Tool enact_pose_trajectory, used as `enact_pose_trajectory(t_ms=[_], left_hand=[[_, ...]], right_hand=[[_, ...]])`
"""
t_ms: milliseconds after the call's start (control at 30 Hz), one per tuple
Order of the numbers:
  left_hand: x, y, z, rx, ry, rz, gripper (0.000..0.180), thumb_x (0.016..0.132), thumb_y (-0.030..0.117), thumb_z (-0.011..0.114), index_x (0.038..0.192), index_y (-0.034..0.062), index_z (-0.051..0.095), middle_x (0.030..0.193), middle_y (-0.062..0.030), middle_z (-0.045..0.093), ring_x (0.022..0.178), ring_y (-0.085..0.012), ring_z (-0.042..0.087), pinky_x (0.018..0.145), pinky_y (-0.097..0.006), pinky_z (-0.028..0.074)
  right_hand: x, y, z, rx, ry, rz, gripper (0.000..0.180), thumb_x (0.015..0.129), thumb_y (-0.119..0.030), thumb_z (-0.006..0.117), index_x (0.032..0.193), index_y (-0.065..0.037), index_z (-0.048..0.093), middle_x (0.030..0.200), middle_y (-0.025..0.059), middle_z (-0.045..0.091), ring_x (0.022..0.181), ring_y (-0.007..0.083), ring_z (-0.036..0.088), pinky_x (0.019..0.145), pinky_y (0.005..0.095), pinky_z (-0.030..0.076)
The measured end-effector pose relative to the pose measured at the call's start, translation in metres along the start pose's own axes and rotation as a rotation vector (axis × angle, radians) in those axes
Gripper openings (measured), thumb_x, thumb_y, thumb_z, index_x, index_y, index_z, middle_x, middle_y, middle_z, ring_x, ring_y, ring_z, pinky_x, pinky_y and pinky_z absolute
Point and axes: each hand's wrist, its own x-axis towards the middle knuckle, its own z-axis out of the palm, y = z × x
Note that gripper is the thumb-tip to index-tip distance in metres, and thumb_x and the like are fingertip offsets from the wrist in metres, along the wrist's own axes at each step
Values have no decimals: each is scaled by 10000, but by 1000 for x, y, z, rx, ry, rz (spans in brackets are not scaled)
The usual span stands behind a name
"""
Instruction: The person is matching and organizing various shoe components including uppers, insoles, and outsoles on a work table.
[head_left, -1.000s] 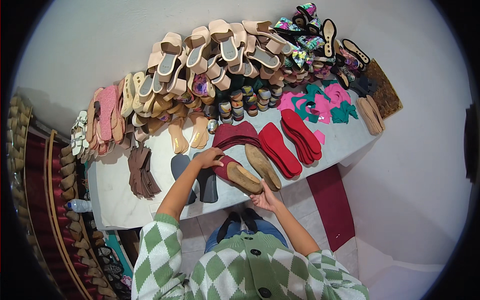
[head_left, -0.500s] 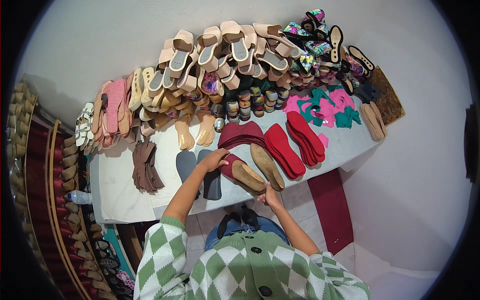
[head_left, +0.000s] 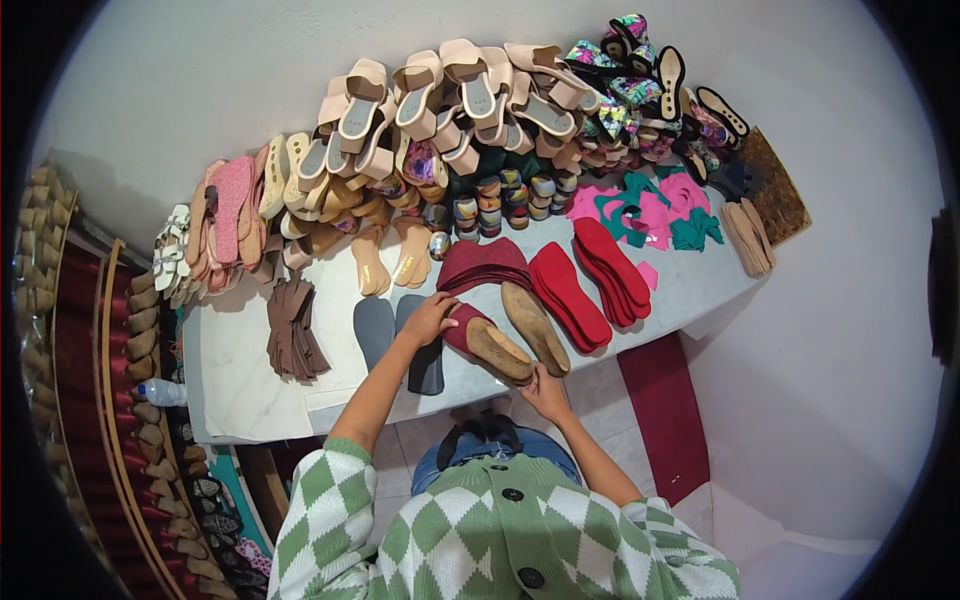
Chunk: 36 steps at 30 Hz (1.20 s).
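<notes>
Near the front edge of the table, a wooden shoe last (head_left: 498, 352) has a maroon shoe upper (head_left: 459, 326) fitted over its far end. My left hand (head_left: 431, 318) is closed on the upper's left side, its thumb lying along the maroon material. At the last's near end, my right hand (head_left: 545, 392) pinches the tip, with some fingers hidden underneath. A second wooden last (head_left: 534, 327) lies just to the right, bare. Behind both is a stack of maroon uppers (head_left: 484, 265). Dark grey soles (head_left: 426, 362) lie beside my left wrist, partly covered by it.
Red insoles (head_left: 570, 298) lie in stacks to the right, with pink and green cut pieces (head_left: 645, 212) beyond. Brown strips (head_left: 294, 330) and tan insoles (head_left: 371, 264) are on the left. Heeled sandals (head_left: 417, 90) pile along the wall. A rack of lasts (head_left: 145, 345) stands far left.
My right hand has shifted slightly at the last's near end, and its fingers look more closed. The left hand stays on the maroon upper. The last has barely moved.
</notes>
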Motion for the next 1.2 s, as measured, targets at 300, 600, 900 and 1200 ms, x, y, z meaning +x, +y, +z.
enact_pose_trajectory(t_ms=[300,600,900,1200], left_hand=[[-68,55,82,-517,719,-763,415,770,168,716,1067,2,477,963,-101,544,754,-143,543,654,-292,474],[-68,91,112,-1693,235,-990,403,835,237,665,1101,19,455,1056,-73,544,964,-148,553,904,-275,438],[-37,135,102,-1718,318,-763,660,781,300,721,1263,91,321,1184,-78,474,1145,-203,449,984,-370,358],[-32,125,117,-1344,347,-886,786,724,208,761,1287,38,240,1195,-123,460,1081,-247,510,880,-372,442]], right_hand=[[-2,-24,-9,-277,50,-14,552,683,-292,743,1132,-97,487,684,75,547,675,285,584,608,400,449],[-1,-10,-3,-188,136,-106,495,677,-214,754,1061,-28,504,671,96,540,630,274,562,595,375,451],[-6,8,16,-13,293,-166,484,664,-91,754,1074,-11,509,675,80,538,575,170,527,536,293,454],[-8,0,16,-3,279,-123,496,658,-26,731,1108,-17,522,713,86,551,573,164,532,547,284,462]])
